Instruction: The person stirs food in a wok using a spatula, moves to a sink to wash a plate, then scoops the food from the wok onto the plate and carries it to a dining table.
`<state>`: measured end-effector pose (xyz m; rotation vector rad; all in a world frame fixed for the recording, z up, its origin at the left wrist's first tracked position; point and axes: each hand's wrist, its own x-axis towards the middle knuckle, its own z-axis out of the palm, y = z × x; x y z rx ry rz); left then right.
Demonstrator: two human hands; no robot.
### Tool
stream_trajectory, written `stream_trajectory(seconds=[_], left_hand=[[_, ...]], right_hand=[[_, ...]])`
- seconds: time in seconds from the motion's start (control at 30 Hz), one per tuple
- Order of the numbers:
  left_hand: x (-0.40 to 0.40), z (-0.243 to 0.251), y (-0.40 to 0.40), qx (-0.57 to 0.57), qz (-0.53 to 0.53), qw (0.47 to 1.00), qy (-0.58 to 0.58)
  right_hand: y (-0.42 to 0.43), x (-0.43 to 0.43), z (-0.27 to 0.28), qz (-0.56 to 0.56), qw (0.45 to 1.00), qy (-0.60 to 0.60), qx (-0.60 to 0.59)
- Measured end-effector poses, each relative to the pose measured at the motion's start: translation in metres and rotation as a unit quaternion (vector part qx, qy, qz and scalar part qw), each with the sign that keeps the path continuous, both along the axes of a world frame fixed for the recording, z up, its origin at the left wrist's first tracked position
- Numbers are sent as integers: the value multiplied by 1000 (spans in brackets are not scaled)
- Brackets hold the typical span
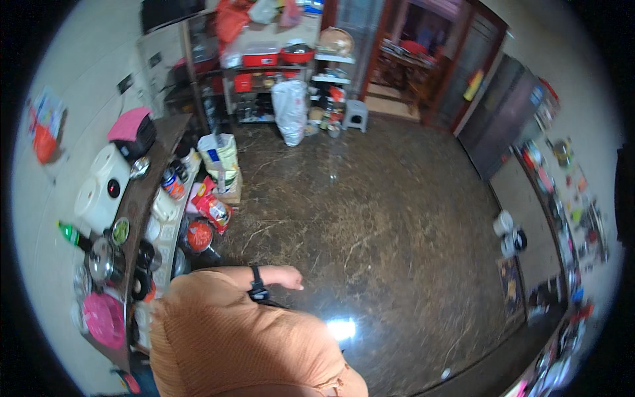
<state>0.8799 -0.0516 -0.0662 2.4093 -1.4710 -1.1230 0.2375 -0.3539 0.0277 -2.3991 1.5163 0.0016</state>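
Observation:
My left hand (287, 277) reaches out from the orange sleeve over the dark marbled floor (347, 213), a black strap and device round its wrist. The fingers look curled, but blur hides whether they are closed, and no held object can be made out. Left of it stand a pot with an orange-red thing inside (199, 236) and a red printed bag (213, 206). On the shelf unit at the left are a pink plastic basket (103, 320), a lidded metal pot (105, 260) and a bowl of green food (120, 231). My right hand is out of view.
A tall printed bag (222, 161) stands on the floor beside the left shelves. At the back are a metal rack, a white sack (289, 111), a grey stool (355, 115) and an open doorway. A dark refrigerator (501, 114) and a cluttered counter line the right side.

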Motion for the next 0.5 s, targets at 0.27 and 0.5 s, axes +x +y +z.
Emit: stream_trajectory(seconds=[0.27, 0.5], left_hand=[[54, -34, 149, -56, 249, 966, -28], [171, -94, 200, 18, 439, 892, 105]], right_hand=[[-117, 448, -80, 313, 927, 93, 183], [-112, 759, -125, 450, 859, 74, 232]])
